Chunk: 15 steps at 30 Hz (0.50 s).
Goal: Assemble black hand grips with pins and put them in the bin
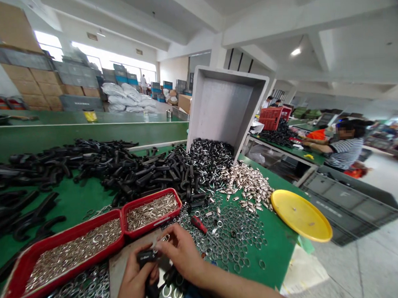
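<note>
My left hand (133, 275) is wrapped round a black handle-like part (146, 256), held upright over a flat grey plate (120, 269). At the top end of that part, my right hand (183, 253) has its thumb and fingers pinched together; whatever small piece is between them is too small to make out. More black pieces and several metal rings (167, 292) show below my hands. Just beyond the hands sit a red tray of small metal pins (153, 231) and a longer red tray of tiny metal pieces (119, 249).
Black parts (147, 175) are heaped across the green bench (273, 262). A tipped grey bin (225, 108) spills small fittings beside silvery cylinders (250, 184). Loose rings (235, 235), a red-handled tool (198, 224) and a yellow lid (301, 215) lie right. A co-worker (346, 147) sits farther right.
</note>
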Available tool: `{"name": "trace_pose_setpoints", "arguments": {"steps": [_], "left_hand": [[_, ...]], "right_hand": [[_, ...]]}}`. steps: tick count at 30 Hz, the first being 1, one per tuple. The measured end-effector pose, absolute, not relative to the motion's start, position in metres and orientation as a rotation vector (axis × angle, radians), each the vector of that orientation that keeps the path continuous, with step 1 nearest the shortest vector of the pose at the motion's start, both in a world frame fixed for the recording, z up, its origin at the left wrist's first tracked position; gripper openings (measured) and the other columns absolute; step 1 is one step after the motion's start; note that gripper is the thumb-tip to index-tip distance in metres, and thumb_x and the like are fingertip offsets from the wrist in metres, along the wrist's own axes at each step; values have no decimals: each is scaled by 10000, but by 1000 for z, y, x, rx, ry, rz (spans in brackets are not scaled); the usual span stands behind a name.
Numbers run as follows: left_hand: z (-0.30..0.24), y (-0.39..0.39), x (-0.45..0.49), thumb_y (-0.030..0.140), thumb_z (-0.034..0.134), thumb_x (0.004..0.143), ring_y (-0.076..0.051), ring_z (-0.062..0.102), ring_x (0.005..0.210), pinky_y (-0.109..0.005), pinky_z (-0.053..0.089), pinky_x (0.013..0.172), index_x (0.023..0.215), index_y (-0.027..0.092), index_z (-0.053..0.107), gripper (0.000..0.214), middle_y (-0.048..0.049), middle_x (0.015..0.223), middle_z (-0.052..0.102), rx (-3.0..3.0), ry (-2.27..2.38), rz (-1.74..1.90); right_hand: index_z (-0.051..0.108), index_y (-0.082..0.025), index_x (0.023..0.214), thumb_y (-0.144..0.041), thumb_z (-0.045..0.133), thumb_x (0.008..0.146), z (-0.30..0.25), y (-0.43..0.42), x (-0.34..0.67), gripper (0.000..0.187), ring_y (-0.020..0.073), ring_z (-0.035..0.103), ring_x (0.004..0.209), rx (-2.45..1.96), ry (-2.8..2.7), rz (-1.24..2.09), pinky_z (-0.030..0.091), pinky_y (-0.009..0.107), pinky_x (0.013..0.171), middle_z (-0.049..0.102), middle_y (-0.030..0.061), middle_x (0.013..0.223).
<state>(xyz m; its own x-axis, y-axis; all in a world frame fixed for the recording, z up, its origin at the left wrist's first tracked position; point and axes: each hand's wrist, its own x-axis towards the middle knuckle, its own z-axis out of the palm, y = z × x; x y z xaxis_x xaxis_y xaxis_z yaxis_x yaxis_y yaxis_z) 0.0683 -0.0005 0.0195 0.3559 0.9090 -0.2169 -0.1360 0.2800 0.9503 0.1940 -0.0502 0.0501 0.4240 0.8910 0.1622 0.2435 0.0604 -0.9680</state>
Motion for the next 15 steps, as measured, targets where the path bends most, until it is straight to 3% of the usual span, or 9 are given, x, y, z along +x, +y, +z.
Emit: {"name": "trace_pose_setpoints", "arguments": {"steps": [4, 6, 11, 15], "left_hand": [[15, -13, 71, 299, 680, 721, -88, 446, 487, -193, 343, 484, 1098, 216, 479, 435, 89, 596, 501, 850, 704, 766], [14, -15, 75, 271, 633, 754, -79, 429, 478, -187, 323, 475, 1083, 217, 441, 385, 95, 592, 481, 825, 645, 740], [21, -15, 73, 160, 612, 728, -57, 414, 440, -183, 318, 441, 1119, 216, 393, 451, 78, 671, 558, 1003, 518, 521], [29, -18, 67, 345, 654, 837, -50, 461, 478, -191, 363, 466, 1110, 189, 438, 382, -12, 814, 641, 963, 348, 394]], "right_hand": [[613, -205, 984, -278, 625, 909, 63, -64, 199, 105, 197, 553, 973, -1444, -1506, 459, 445, 345, 890, 611, 51, 1000], [603, -205, 1026, -276, 573, 945, 61, -64, 206, 111, 204, 549, 1000, -1430, -1605, 445, 427, 366, 925, 615, 64, 1025], [595, -201, 963, -367, 570, 956, 51, -52, 231, 168, 172, 582, 857, -1509, -1422, 768, 459, 311, 788, 629, 27, 914], [576, -197, 947, -423, 589, 941, 46, -44, 243, 227, 140, 566, 761, -1412, -1411, 1026, 463, 270, 702, 597, -9, 848]]}}
